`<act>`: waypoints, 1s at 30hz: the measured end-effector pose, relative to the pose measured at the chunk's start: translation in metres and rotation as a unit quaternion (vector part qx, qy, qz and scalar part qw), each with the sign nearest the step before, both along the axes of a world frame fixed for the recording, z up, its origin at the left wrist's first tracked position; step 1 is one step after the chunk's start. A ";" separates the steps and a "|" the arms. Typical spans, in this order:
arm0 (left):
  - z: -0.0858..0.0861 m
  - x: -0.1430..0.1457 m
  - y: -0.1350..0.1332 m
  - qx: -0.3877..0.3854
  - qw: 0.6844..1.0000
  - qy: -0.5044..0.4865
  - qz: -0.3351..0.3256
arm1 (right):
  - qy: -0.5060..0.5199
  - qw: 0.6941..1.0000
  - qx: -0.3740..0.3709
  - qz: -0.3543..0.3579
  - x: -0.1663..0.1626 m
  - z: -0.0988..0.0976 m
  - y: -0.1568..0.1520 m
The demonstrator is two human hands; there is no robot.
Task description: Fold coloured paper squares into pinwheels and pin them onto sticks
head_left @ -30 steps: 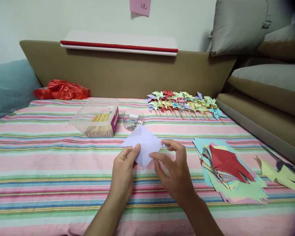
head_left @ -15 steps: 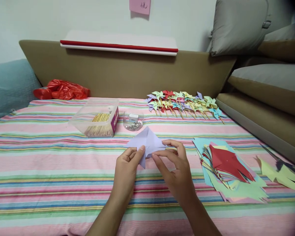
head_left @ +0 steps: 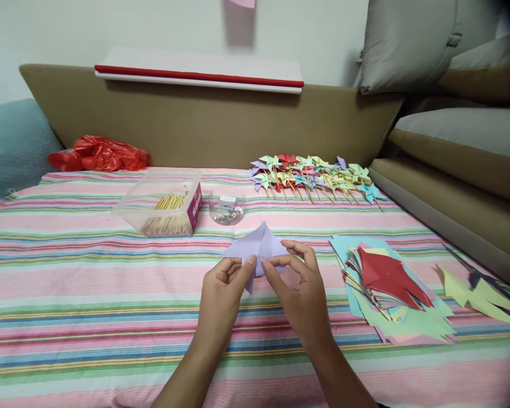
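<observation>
A pale purple paper square (head_left: 255, 246), partly folded with flaps raised, is held above the striped cloth (head_left: 89, 283). My left hand (head_left: 223, 297) pinches its lower left edge between thumb and fingers. My right hand (head_left: 300, 292) pinches its right side, thumb and forefinger curled onto a flap. Both hands are closed on the paper, close together at the middle of the view.
A clear box of wooden sticks (head_left: 161, 207) and a small clear dish of metal pins (head_left: 227, 208) stand behind the hands. Several finished paper pinwheels (head_left: 314, 177) lie at the back. A stack of cut coloured paper (head_left: 386, 283) lies right; scissors (head_left: 478, 272) on yellow scraps far right.
The flat purple paper has been folded inward, its flaps raised into a peak. Both hands have drawn closer together on it. The view has tilted down slightly.
</observation>
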State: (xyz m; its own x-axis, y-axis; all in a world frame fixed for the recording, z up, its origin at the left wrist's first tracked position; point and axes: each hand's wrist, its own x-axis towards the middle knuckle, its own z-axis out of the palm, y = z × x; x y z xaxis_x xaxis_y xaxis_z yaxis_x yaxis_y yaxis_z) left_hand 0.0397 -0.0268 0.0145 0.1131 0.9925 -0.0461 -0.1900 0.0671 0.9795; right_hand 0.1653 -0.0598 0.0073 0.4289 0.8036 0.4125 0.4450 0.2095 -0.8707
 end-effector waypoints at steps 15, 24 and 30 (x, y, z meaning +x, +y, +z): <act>-0.002 0.002 -0.002 -0.004 1.000 -0.013 0.005 | 0.017 1.000 0.003 -0.021 -0.007 -0.001 0.001; -0.006 0.004 -0.002 -0.010 1.000 -0.020 0.004 | 0.010 1.000 0.008 -0.022 -0.007 -0.004 0.002; -0.004 0.004 -0.003 -0.001 1.000 -0.008 0.005 | -0.003 1.000 0.010 -0.016 -0.008 -0.004 0.002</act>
State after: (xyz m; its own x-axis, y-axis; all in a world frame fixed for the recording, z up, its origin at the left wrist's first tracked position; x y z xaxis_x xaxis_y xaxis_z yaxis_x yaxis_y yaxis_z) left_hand 0.0432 -0.0296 0.0107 0.1039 0.9935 -0.0469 -0.2060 0.0676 0.9762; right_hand 0.1572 -0.0579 0.0034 0.4514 0.7813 0.4311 0.4563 0.2130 -0.8639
